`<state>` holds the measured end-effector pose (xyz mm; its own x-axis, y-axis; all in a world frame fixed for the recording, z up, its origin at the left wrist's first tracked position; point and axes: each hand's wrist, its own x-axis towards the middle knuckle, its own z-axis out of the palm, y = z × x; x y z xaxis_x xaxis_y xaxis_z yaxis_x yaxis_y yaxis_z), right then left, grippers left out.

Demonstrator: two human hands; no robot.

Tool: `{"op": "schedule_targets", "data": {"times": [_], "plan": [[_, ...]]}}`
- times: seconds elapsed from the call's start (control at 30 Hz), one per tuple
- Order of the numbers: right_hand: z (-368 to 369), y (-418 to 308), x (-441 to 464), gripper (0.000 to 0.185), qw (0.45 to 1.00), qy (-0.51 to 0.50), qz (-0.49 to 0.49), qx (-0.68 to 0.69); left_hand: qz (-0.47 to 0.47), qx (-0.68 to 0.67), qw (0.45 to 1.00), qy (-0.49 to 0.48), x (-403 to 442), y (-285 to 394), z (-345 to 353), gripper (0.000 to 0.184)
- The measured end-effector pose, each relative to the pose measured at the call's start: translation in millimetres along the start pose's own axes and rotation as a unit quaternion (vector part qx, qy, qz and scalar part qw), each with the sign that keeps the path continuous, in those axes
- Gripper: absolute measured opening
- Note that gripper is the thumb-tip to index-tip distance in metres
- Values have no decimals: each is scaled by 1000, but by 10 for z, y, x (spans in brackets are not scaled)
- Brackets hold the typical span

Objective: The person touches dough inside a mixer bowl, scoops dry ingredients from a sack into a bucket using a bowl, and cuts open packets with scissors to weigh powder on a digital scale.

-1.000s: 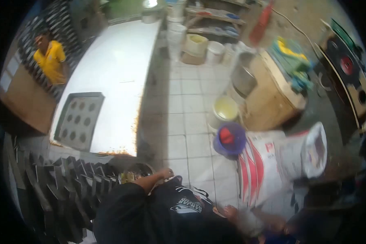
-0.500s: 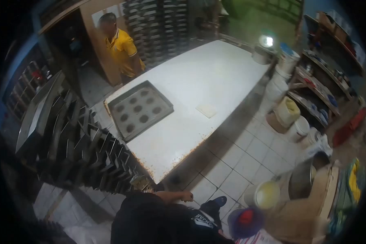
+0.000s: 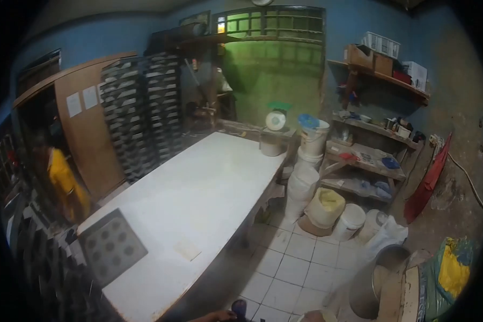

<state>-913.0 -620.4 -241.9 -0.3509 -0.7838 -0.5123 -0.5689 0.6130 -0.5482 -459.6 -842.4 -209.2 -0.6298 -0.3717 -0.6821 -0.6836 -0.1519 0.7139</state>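
At the bottom edge of the view, only part of my left hand [image 3: 224, 316] shows, low beside my shoe [image 3: 239, 308]. Its fingers are too cut off and blurred to read, and I make out nothing held in it. My right hand is out of view. Left of my hand stands a long white table [image 3: 193, 185] with worn edges. On its near left part lies a metal tray [image 3: 111, 244] with several dark round spots. A flat pale square piece [image 3: 188, 250] rests near the table's right side.
A person in a yellow shirt [image 3: 67, 180] stands beyond the table's left side. Stacked metal pans [image 3: 139, 118] rise behind it. Along the right are buckets [image 3: 351, 220], a yellowish sack [image 3: 325, 206], shelves [image 3: 365, 155] and a large metal pot [image 3: 367, 290]. Tiled floor [image 3: 271, 265] lies between.
My view has tilted up and swung right, so the table and tray appear lower and further left. My left hand has sunk to the bottom edge. The person in yellow now leans lower.
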Motion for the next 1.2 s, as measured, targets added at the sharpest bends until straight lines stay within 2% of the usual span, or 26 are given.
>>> {"op": "schedule_targets", "data": {"times": [0.03, 0.1, 0.13, 0.17, 0.2, 0.27, 0.3, 0.33, 0.37, 0.43, 0.5, 0.53, 0.6, 0.63, 0.67, 0.73, 0.77, 0.8, 0.87, 0.9, 0.93, 1.0, 1.03, 1.13, 1.17, 1.2], "plan": [[-73, 104, 226, 32, 997, -10, -51, -62, -1, 7, 1000, -6, 229, 151, -81, 45], [-128, 477, 727, 33, 969, -2, -172, -178, 123, 172, 975, -61, 926, 94, -219, 40], [-275, 217, 728, 29, 997, -1, -72, -21, 121, 178, 974, -70, 1130, 275, -363, 40], [-367, 65, 787, 25, 982, 33, 25, 186, 125, 166, 974, -94, 1324, 576, -535, 51], [-522, -215, 779, 21, 924, 100, 100, 354, 123, 160, 972, -124, 1477, 893, -745, 63], [-720, -67, 1042, 23, 971, 117, 77, 196, 20, -21, 990, -138, 1470, 1753, -1097, 50], [-700, 38, 1118, 24, 981, 131, 66, 126, 194, 215, 948, -133, 1495, 2170, -1381, 42], [-682, 99, 1152, 25, 981, 149, 77, 93, 216, 242, 932, -164, 1873, 2283, -1575, 40], [-728, 122, 1185, 26, 978, 169, 99, 71, 212, 220, 928, -211, 2273, 2379, -1777, 39], [-667, 207, 1079, 29, 960, 211, 177, 56, 136, 49, 927, -346, 3120, 2572, -2138, 38], [-503, 217, 895, 31, 928, 246, 270, 70, 77, -113, 856, -499, 3799, 2892, -2227, 39], [-437, 181, 845, 32, 910, 264, 307, 88, 33, -147, 832, -534, 4066, 3054, -2217, 40], [-580, -9, 650, 30, 896, 234, 339, 166, -79, -116, 875, -464, 4486, 3343, -2175, 44], [-644, 8, 689, 27, 895, 208, 333, 214, -148, -101, 915, -362, 4748, 3475, -2179, 49], [-719, 67, 786, 27, 889, 213, 340, 221, -151, -91, 913, -369, 5065, 3607, -2094, 49], [-331, 417, 1024, 25, 945, 67, 287, 140, 19, 163, 946, -280, 4967, 4453, -1604, 61], [-303, 613, 1206, 26, 942, 63, 293, 149, 114, 292, 922, -228, 4856, 4950, -1305, 67], [-524, 762, 1394, 26, 935, 86, 300, 167, 200, 356, 896, -173, 4638, 5591, -983, 74], [-1177, 1150, 1970, 26, 936, 134, 268, 186, 370, 322, 871, -22, 4386, 6915, -771, 76], [-1627, 1322, 2361, 27, 935, 158, 241, 206, 459, 324, 822, 97, 4235, 7606, -850, 76], [-2306, 1355, 2760, 27, 934, 176, 213, 228, 531, 332, 746, 226, 4049, 8348, -1020, 75], [-3246, 1636, 3477, 28, 922, 191, 185, 282, 552, 132, 733, 374, 3128, 9661, -1442, 80], [-3748, 1639, 3808, 28, 928, 184, 171, 276, 635, 89, 635, 430, 2702, 10117, -1644, 77], [-4834, 1558, 4488, 29, 950, 158, 141, 229, 814, 89, 252, 516, 1674, 11242, -2082, 70], [-5051, 1531, 4639, 29, 955, 151, 134, 218, 836, 100, 156, 516, 1474, 11487, -2182, 68], [-5208, 1494, 4765, 29, 957, 152, 129, 213, 845, 109, 92, 515, 1343, 11672, -2280, 65]]}}
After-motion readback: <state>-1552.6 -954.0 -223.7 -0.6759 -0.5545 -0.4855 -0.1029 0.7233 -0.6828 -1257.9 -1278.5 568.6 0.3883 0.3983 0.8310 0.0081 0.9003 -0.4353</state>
